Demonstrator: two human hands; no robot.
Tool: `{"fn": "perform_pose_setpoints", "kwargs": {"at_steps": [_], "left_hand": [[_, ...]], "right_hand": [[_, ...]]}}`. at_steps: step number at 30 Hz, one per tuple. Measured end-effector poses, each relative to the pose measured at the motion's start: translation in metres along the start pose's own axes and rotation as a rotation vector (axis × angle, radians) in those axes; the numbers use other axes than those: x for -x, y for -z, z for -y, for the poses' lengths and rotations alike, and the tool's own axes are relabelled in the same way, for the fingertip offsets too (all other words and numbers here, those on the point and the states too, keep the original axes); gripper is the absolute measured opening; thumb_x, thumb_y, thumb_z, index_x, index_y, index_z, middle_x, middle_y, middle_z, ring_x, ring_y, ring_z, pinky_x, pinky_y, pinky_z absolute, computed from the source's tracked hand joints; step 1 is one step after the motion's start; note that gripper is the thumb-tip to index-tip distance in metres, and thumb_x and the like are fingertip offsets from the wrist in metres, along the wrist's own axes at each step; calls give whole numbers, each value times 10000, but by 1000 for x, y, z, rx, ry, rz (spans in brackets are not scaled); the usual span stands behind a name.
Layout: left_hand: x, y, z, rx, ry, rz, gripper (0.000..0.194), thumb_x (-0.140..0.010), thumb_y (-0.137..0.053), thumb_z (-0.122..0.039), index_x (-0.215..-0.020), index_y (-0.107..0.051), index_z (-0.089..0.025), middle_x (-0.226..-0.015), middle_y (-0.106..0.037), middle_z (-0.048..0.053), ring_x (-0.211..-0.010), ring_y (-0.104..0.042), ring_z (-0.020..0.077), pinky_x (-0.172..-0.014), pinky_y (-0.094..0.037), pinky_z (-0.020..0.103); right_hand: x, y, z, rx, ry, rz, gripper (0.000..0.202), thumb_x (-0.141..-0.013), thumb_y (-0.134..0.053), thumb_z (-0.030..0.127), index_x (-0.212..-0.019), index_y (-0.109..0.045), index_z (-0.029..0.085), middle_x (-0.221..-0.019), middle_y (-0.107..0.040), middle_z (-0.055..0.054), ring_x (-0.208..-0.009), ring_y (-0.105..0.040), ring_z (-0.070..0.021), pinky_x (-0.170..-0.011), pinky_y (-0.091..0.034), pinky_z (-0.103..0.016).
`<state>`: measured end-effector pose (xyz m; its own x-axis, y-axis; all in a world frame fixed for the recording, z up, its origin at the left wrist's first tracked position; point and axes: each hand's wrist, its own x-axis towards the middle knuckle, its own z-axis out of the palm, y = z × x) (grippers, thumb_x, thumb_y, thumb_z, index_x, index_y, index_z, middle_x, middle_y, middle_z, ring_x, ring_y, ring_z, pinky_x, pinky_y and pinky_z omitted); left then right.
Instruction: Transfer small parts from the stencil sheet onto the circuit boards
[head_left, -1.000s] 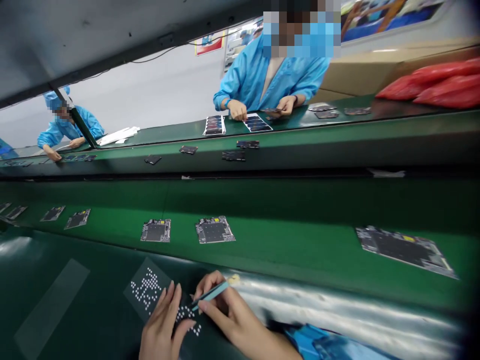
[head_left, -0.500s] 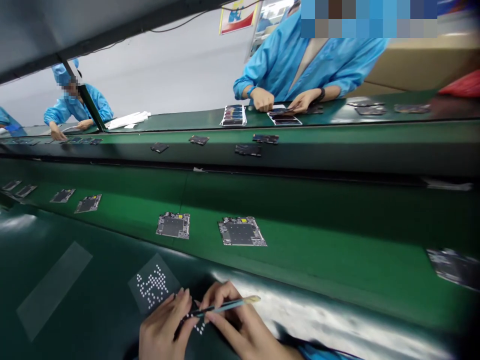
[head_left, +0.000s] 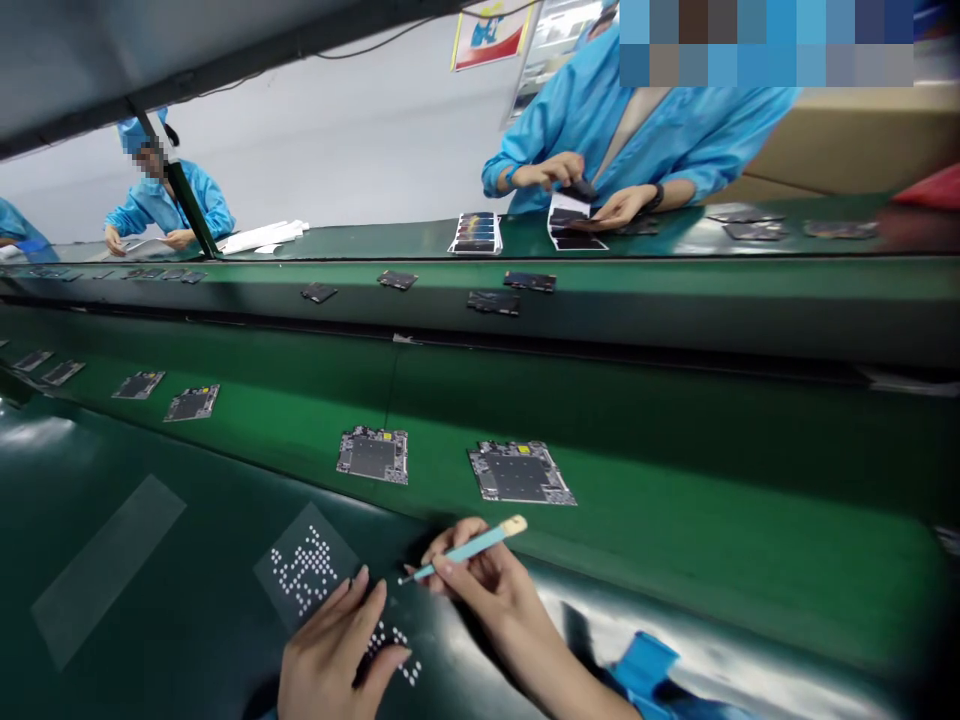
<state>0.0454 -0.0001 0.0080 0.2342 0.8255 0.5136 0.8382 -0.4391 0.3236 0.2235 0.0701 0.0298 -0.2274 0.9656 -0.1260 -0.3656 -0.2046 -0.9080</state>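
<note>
My right hand (head_left: 480,580) grips turquoise tweezers (head_left: 476,545) with a cream end, their thin tip pointing down left. A small white dot (head_left: 400,581) shows at that tip. To the left, my left hand (head_left: 337,640) lies low over the table, thumb and fingers apart. White dots (head_left: 409,660) show between and beside its fingers; whatever bears them is partly hidden by the hand. Just beyond its fingertips lies a clear sheet (head_left: 307,560) carrying many white dots.
A plain translucent strip (head_left: 109,570) lies on the table at left. Circuit boards (head_left: 521,472) sit along the green belt (head_left: 675,520), another board (head_left: 373,455) among them. Across from me, two people in blue work at a far bench; one handles printed sheets (head_left: 574,222).
My right hand has moved up and right with the tweezers, away from my left hand. My left hand's thumb and fingers have parted a little. The boards appear shifted right.
</note>
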Motion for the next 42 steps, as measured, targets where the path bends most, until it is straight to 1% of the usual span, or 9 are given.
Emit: {"fn": "perform_pose_setpoints", "kwargs": {"at_steps": [5, 10, 13, 18, 21, 25, 28, 31, 42], "left_hand": [[-7, 8, 3, -55, -151, 68, 338, -886, -507, -239, -1211, -547, -151, -1139, -672, 68, -1058, -628, 197, -886, -529, 237], [-4, 3, 5, -60, -31, 79, 287, -916, -421, -212, -1163, -567, -204, -1295, -572, 38, -1229, -488, 215, -921, -521, 299], [-3, 1, 8, -99, -23, 92, 337, -911, -438, -236, -1238, -515, -214, -1338, -530, 49, -1275, -430, 238, -920, -519, 333], [-5, 3, 16, -133, 34, 115, 389, -925, -411, -237, -1314, -426, -233, -1386, -478, 50, -1303, -387, 236, -944, -499, 364], [-20, 7, 21, -157, 27, 200, 461, -929, -420, -283, -1378, -328, -241, -1439, -402, 56, -1325, -340, 244, -972, -473, 408], [-67, -1, 28, -114, -16, 364, 534, -908, -444, -374, -1390, -310, -186, -1471, -335, 97, -1356, -249, 268, -1046, -360, 488], [-106, -18, 32, -98, 31, 415, 576, -857, -507, -417, -1321, -403, -91, -1415, -406, 180, -1337, -282, 300, -1059, -332, 489], [-127, -36, 33, -95, 11, 415, 559, -820, -551, -401, -1263, -460, -72, -1375, -454, 200, -1313, -333, 312, -1051, -347, 482], [-126, -49, 21, -21, -31, 345, 331, -829, -543, -329, -1105, -480, -159, -1382, -452, 179, -1226, -490, 260, -968, -463, 406]], "right_hand": [[-17, 10, 6, -64, 103, -175, 388, -618, -813, 410, -749, -500, 222, -665, -632, 34, -603, -617, -122, -617, -507, -237], [-29, 14, 3, -163, 155, -201, 368, -630, -796, 443, -761, -541, 213, -723, -677, 20, -680, -663, -134, -722, -547, -276], [-33, 14, 1, -174, 175, -217, 362, -659, -751, 499, -751, -557, 208, -759, -694, 5, -718, -672, -144, -755, -552, -299], [-41, 18, 5, -193, 190, -259, 420, -594, -777, 525, -751, -549, 208, -694, -671, 24, -658, -679, -151, -741, -568, -331], [-55, 23, 13, -105, 197, -213, 450, -565, -791, 517, -751, -525, 205, -652, -652, 37, -613, -684, -153, -703, -576, -327], [-91, 24, 19, -9, 212, -160, 480, -518, -808, 486, -748, -489, 210, -562, -632, 57, -522, -675, -160, -591, -578, -306], [-119, 22, 15, 8, 213, -188, 459, -538, -795, 437, -777, -468, 221, -520, -624, 72, -496, -680, -178, -551, -581, -310], [-136, 25, 8, 28, 186, -211, 403, -573, -775, 389, -751, -455, 220, -479, -626, 61, -456, -678, -200, -484, -573, -312], [-133, 46, 4, 59, 171, -222, 386, -545, -803, 321, -714, -474, 208, -515, -654, 42, -546, -715, -222, -546, -591, -304]]}}
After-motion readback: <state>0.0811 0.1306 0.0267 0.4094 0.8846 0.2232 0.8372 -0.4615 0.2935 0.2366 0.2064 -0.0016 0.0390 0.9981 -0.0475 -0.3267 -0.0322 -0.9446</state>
